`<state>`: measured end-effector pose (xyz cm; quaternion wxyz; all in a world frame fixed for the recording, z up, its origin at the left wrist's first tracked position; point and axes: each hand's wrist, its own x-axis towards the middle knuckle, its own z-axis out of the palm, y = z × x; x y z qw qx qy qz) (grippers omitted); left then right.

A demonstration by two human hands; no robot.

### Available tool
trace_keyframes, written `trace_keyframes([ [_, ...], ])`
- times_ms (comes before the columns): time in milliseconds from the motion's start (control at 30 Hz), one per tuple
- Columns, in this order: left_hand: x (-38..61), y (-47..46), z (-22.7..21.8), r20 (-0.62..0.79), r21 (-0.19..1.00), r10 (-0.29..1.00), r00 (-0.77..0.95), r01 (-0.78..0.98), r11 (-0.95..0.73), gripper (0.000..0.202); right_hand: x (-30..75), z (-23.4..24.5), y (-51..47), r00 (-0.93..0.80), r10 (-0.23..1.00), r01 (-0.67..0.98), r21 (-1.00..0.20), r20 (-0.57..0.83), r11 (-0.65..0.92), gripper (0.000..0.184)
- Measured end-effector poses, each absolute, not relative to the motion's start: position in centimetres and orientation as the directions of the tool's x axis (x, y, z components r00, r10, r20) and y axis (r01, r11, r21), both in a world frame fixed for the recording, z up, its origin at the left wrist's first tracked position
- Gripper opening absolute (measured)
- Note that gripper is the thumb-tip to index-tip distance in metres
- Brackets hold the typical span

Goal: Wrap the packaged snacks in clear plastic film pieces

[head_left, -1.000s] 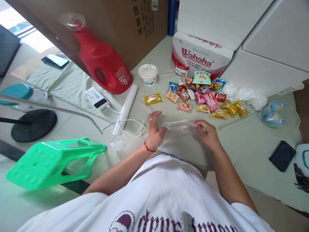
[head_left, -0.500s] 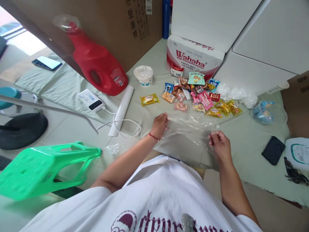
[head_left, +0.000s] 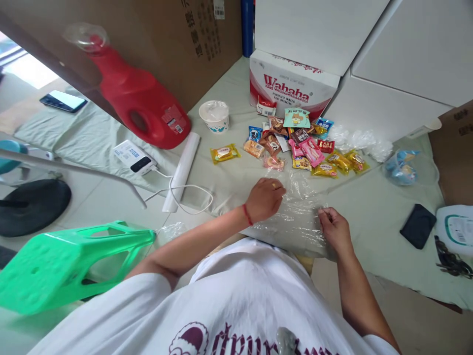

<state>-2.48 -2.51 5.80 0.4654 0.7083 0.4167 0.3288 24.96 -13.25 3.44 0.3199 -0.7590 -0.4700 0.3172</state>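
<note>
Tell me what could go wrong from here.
The clear plastic, pinched at one edge by the right hand, is creased, so uneven pulling might tear or bunch it. The left hand is close to the wrapped snacks; a sweep could scatter some. The white cable loops near the left forearm, so a snag could tug the connected white device.

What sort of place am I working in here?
Probably a lived-in room, perhaps in a home or dorm. A green plastic stool, a white power bank on pale green cloth, and a large red jug suggest it.
</note>
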Motion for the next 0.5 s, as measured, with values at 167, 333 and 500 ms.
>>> trace_keyframes([
  [167, 0.1, -0.9, 1.1, 0.051, 0.662, 0.917, 0.395, 0.674, -0.328, 0.048, 28.9, 3.5, -15.8, 0.288, 0.922, 0.63, -0.674, -0.258, -0.385, 0.052],
  [333, -0.7, -2.5, -0.1, 0.081, 0.543, 0.903, 0.423, 0.741, -0.396, 0.057, 30.5, 4.0, -11.6, 0.437, 0.895, 0.737, -0.533, -0.093, -0.416, 0.049],
  [500, -2.2, -1.6, 0.5, 0.059, 0.52, 0.927, 0.371, 0.781, -0.346, 0.056, 28.9, 3.1, -5.5, 0.334, 0.924, 0.872, -0.311, -0.186, -0.378, 0.028],
])
